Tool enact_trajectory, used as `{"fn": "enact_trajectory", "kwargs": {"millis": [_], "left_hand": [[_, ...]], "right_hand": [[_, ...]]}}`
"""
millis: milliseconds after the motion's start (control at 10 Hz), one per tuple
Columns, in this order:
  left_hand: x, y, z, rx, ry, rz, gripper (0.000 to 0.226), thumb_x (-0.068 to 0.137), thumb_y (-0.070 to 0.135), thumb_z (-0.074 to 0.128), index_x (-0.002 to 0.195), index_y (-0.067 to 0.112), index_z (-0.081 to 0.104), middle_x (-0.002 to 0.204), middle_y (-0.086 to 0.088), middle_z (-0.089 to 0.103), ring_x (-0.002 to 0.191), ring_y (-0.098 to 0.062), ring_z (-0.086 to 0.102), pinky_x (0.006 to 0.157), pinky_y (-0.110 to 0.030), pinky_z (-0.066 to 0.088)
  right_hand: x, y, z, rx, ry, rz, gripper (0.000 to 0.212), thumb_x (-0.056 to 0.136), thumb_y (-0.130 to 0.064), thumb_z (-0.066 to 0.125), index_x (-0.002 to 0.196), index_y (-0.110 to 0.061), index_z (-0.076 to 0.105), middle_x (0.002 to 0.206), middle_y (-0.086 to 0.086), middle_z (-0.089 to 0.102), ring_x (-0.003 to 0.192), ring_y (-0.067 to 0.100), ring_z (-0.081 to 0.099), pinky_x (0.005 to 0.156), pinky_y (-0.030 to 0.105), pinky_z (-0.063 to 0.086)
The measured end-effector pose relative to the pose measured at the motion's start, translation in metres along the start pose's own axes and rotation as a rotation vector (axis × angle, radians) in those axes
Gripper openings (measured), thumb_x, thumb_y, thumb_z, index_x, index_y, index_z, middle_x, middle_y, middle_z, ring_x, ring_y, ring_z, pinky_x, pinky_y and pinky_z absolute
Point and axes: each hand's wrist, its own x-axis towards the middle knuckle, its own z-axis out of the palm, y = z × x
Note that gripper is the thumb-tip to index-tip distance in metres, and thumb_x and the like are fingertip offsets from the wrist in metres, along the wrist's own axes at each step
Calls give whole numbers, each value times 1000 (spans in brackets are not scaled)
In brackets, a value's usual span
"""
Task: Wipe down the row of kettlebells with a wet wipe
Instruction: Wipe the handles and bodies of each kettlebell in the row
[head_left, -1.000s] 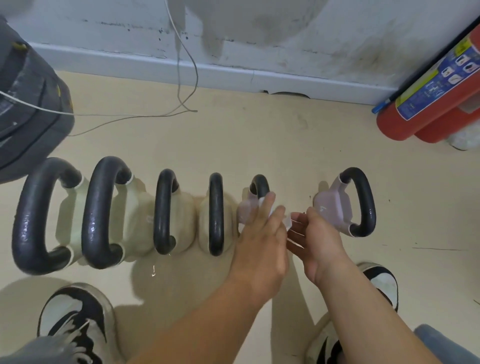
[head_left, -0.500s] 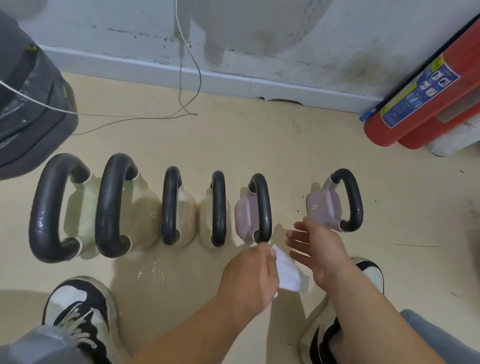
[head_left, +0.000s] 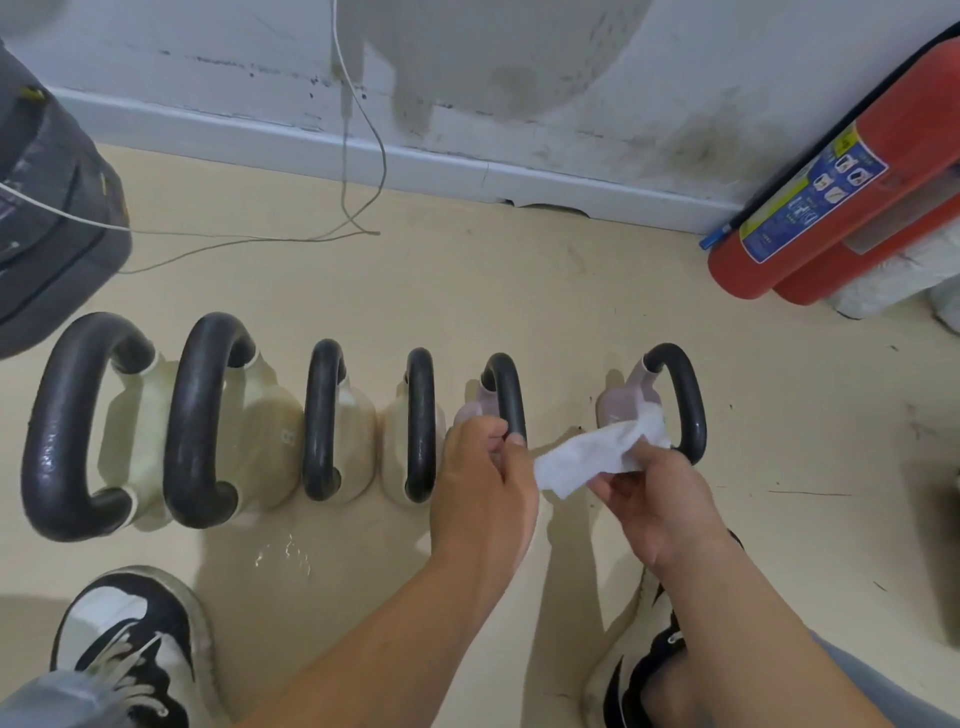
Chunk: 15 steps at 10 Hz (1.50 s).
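White and crumpled, a wet wipe (head_left: 597, 457) hangs pinched between the thumb and fingers (head_left: 615, 486) of the person's right hand (head_left: 660, 499), low over a beige floor (head_left: 519, 291) where six black-handled kettlebells (head_left: 420, 426) stand in a row. Four cream-bodied ones fill the left and two lilac-bodied ones close the right end. The wipe's far end lies across the last lilac kettlebell (head_left: 685, 395) in this view; whether it touches the body cannot be told. That bell sits just beyond the right hand and a little to its right, its looped handle running away from the person toward the white skirting board (head_left: 571, 182). The left hand (head_left: 483, 493) is curled beside the near end of the fifth kettlebell's handle (head_left: 506, 389); whether its fingers grip the handle cannot be told. The right hand is plainly the nearer to the end bell, so the next wipe looks likely to fall to it, along the handle's length. The gap between the two lilac bells is wider than the others in the row, and bare floor opens to the right, short of a red fire extinguisher (head_left: 831, 208) by the wall.
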Motion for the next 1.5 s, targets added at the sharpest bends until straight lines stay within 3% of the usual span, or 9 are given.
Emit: {"fn": "enact_trajectory", "kwargs": {"millis": [200, 400, 600, 800, 900, 1000, 1100, 1300, 1500], "left_hand": [[-17, -20, 11, 96, -5, -68, 30, 105, 20, 40, 133, 28, 49, 128, 14, 49, 111, -4, 53, 90, -14, 36], [-32, -44, 11, 133, -80, -228, 49, 95, 2, 40, 143, 10, 41, 140, -7, 45, 128, -27, 49, 89, -23, 35], [-15, -38, 0, 90, -122, -239, 39, 91, 1, 44, 99, 39, 39, 110, -5, 57, 88, -19, 52, 80, -29, 49], [-7, -45, 2, 183, -140, -178, 27, 92, 12, 48, 110, 29, 58, 93, -3, 57, 99, -4, 42, 71, -24, 44], [-3, -40, -4, -340, -90, -569, 25, 91, 41, 57, 74, 25, 49, 66, -5, 38, 65, -20, 39, 61, -25, 34], [-2, -59, 2, 281, -108, -16, 21, 94, 15, 48, 109, 24, 58, 107, 13, 55, 97, -1, 43, 73, -24, 46], [2, -52, 8, 28, -32, -173, 36, 94, 6, 44, 105, 40, 51, 97, 20, 61, 102, 10, 38, 74, -20, 47], [11, -44, 19, -126, -55, -324, 30, 95, 5, 45, 118, 18, 58, 107, 0, 63, 92, -12, 61, 75, -19, 51], [4, -43, 14, -243, -22, -493, 28, 90, -5, 40, 102, 16, 54, 82, 9, 44, 76, -16, 45, 60, -17, 35]], "right_hand": [[-15, -7, 35, -492, 45, -336, 28, 99, -20, 47, 119, -1, 53, 92, 1, 49, 75, 20, 47, 74, 34, 43], [-22, 46, 53, -654, -252, -110, 28, 99, -29, 44, 87, -16, 66, 98, 17, 70, 98, 35, 63, 108, 42, 49], [-14, 19, 42, -417, 11, -59, 19, 97, -2, 51, 91, 1, 69, 80, 22, 66, 77, 34, 64, 60, 34, 63], [1, -3, 66, -308, 100, -148, 20, 100, -19, 45, 110, -20, 62, 105, 2, 66, 99, 28, 65, 79, 34, 45], [10, -15, 95, -415, -40, -170, 14, 96, -21, 45, 84, -21, 51, 91, 4, 49, 86, 23, 45, 78, 35, 36], [25, -21, 120, -515, -258, -162, 17, 96, -25, 45, 88, -17, 58, 90, 10, 63, 83, 25, 53, 80, 36, 43], [33, -22, 133, -796, -369, -236, 26, 105, -27, 40, 102, -14, 62, 99, 5, 64, 82, 20, 55, 71, 28, 44], [35, -29, 131, -1204, -524, -462, 37, 112, -27, 32, 136, -21, 59, 138, -1, 58, 129, 23, 51, 95, 21, 36], [21, -12, 108, -1667, -575, -866, 54, 108, -32, 25, 150, -10, 52, 171, -5, 25, 160, 11, 1, 128, 27, 10]]}}
